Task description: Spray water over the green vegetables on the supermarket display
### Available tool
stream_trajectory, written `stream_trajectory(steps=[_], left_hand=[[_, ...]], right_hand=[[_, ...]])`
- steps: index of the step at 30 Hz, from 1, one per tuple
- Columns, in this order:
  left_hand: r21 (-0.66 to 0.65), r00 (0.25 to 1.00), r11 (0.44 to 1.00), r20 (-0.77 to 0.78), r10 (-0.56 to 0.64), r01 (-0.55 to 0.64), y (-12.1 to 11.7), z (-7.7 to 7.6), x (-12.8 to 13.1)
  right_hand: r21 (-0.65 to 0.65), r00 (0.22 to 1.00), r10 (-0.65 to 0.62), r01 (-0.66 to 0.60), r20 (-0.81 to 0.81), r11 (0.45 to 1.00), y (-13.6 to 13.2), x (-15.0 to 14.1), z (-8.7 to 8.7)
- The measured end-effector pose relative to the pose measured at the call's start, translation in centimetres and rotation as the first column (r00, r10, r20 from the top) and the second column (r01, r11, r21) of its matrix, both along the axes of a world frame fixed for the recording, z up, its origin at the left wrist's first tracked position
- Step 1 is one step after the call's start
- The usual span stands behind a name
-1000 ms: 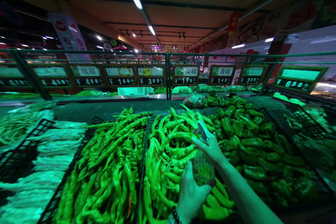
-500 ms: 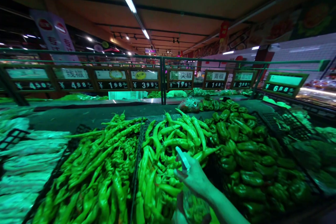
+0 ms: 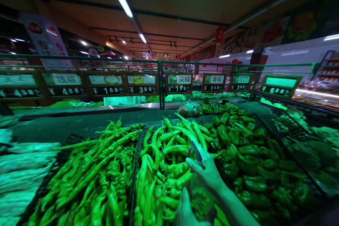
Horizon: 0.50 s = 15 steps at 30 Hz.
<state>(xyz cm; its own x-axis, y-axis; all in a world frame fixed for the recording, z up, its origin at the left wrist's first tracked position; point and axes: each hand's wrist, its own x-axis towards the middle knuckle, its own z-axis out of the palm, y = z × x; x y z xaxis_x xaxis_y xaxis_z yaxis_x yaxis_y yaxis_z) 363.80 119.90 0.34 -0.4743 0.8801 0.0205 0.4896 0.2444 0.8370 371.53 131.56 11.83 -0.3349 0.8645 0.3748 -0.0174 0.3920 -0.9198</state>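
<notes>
My right hand point(image 3: 208, 172) is closed on the twisted top of a clear plastic bag point(image 3: 200, 199) with green peppers inside. Its neck sticks up past my fingers. My left hand point(image 3: 186, 213) cups the bag's lower side at the bottom edge, fingers wrapped on it. Both hands hover over a crate of pale green pointed peppers point(image 3: 169, 155). Long thin green chillies point(image 3: 97, 169) fill the crate to the left. Dark green wrinkled peppers point(image 3: 246, 152) lie piled to the right.
Black plastic crates point(image 3: 284, 125) line the display. Pale long vegetables point(image 3: 23, 169) lie at far left. A rail of price signs point(image 3: 144, 84) runs behind the stand, with a filled bag point(image 3: 189, 108) below it. Ceiling strip lights hang overhead.
The view shifted and dipped, so my hands sit lower in the frame. My right hand stayed on the bag's neck, moving slightly right; my left hand shows again under the bag.
</notes>
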Motion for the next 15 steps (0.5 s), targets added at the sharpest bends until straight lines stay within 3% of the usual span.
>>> stream_trajectory(steps=[5, 8, 15], left_hand=[[0.157, 0.992, 0.987, 0.117, -0.052, 0.033, 1.2, 0.9, 2.8], [0.172, 0.979, 0.983, 0.179, -0.101, 0.070, 1.1, 1.0, 4.5], [0.197, 0.979, 0.976, 0.159, -0.126, 0.094, -1.3, 2.2, 9.1]], right_hand=[[-0.001, 1.000, 0.012, -0.012, -0.016, 1.000, 0.8, 2.9, 0.7], [-0.004, 0.999, 0.017, -0.017, -0.031, 1.000, 0.5, 5.1, 0.6], [-0.121, 0.989, -0.105, 0.093, -0.100, 0.988, -0.6, 11.3, -1.5]])
